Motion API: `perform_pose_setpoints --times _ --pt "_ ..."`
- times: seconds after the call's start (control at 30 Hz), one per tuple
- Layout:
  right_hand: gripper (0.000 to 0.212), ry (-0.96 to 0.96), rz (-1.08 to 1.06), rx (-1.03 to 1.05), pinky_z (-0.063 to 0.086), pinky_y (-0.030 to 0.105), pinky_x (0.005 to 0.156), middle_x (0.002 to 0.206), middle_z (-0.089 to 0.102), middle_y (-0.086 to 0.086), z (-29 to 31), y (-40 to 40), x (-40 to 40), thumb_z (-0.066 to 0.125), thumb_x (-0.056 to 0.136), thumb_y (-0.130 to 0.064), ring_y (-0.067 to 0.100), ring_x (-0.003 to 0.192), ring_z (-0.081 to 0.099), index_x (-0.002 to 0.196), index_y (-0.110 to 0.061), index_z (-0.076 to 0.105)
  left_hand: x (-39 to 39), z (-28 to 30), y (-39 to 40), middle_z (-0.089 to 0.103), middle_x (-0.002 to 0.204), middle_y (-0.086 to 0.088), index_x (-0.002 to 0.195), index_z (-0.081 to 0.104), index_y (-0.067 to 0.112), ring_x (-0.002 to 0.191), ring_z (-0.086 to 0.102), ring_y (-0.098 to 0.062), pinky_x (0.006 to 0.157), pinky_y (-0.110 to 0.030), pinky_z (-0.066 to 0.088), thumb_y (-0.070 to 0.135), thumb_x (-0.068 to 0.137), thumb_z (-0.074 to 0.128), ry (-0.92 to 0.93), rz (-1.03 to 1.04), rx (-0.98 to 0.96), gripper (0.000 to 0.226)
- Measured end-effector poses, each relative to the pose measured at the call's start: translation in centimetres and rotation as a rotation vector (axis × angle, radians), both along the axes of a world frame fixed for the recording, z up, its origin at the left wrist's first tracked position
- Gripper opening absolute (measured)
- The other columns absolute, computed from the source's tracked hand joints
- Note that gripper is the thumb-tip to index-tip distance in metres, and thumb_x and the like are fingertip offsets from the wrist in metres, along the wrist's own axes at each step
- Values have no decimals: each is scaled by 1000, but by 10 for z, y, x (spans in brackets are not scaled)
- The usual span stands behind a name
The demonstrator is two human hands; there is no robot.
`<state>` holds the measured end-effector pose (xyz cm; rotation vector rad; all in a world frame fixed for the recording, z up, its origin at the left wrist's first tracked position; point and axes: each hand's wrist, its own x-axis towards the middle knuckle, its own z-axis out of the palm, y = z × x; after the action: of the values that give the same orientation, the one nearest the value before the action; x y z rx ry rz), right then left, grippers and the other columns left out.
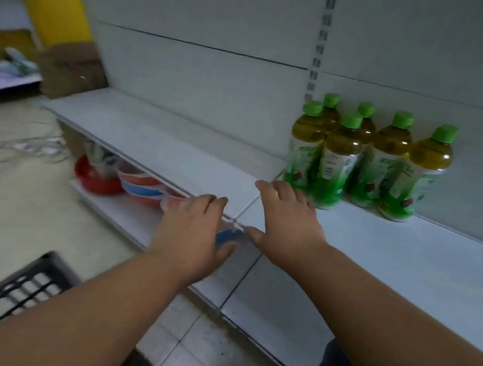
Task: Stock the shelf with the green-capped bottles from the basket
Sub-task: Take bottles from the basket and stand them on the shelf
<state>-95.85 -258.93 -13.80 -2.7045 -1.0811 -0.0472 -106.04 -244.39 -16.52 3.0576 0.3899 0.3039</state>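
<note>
Several green-capped bottles (368,162) of amber drink with green and white labels stand upright in two rows on the white shelf (407,266), against its back panel. My right hand (287,222) hovers over the shelf's front part, fingers spread and relaxed, just left of and in front of the nearest bottle, holding nothing. My left hand (194,232) is out in front of the shelf edge, fingers loose, also holding nothing. The black basket (3,299) shows at the bottom left, its inside hidden from view.
On the lower shelf (116,212) to the left sit a red bowl (96,179) and red and blue containers (144,190). A cardboard box (71,68) leans at the far left. Loose cables (17,147) lie on the tiled floor.
</note>
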Motion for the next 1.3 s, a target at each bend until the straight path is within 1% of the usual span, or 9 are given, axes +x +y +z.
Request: perform_pose_setpoints --times 0.13,0.27,0.4,0.5,0.73,0.83,0.97,1.2,1.3 --pt "77 -68 313 -20 38 47 105 152 31 6 12 66 -77 63 85 -52 30 133 37 149 -30 26 -110 14 39 48 144 -2 147 40 22 127 49 -25 100 -41 42 67 82 58 21 271 61 81" --pt "73 -73 572 -47 40 48 101 148 34 4 8 123 -160 63 85 -52 29 131 38 146 -32 29 -212 18 58 40 150 1 151 30 28 133 41 -22 106 -39 38 68 87 51 36 549 -3 79" --pt "74 -19 738 -57 41 47 103 147 38 2 1 160 -230 67 83 -49 27 132 40 146 -34 32 -302 3 66 47 144 1 149 34 28 127 47 -23 104 -40 42 70 84 53 38 757 -42 79" --pt "74 -37 822 -105 42 48 102 144 42 2 -19 179 -263 68 81 -51 26 130 41 144 -32 34 -341 -23 70 40 152 0 153 29 26 135 40 -22 109 -44 38 71 86 50 53 861 -116 84" --pt "76 4 914 -229 43 46 102 144 43 3 -89 218 -273 68 85 -46 26 127 45 148 -29 31 -352 -98 81 40 152 0 153 28 24 137 38 -22 111 -45 36 68 88 51 92 955 -281 82" --pt "72 59 947 -287 44 46 103 142 45 3 -117 239 -268 70 85 -39 25 125 46 147 -27 34 -349 -136 86 47 143 1 148 33 25 129 44 -21 105 -42 39 67 88 51 122 1004 -335 76" --pt "68 -10 1112 -466 45 44 101 138 46 4 -159 273 -249 69 86 -26 24 124 46 146 -27 37 -333 -190 90 42 148 -4 149 31 21 133 40 -24 108 -42 36 69 90 42 172 1048 -444 77" --pt "73 -167 1419 -859 42 44 105 148 38 9 -236 320 -238 65 90 -23 30 132 41 152 -30 28 -300 -242 94 11 165 -13 159 8 15 152 6 -28 122 -49 6 80 88 15 258 1078 -525 96" --pt "69 -213 1490 -992 41 46 106 152 35 12 -262 324 -235 62 93 -24 32 135 39 152 -30 27 -302 -246 94 9 166 -14 158 5 13 152 3 -28 123 -49 3 82 86 11 253 1070 -501 100"
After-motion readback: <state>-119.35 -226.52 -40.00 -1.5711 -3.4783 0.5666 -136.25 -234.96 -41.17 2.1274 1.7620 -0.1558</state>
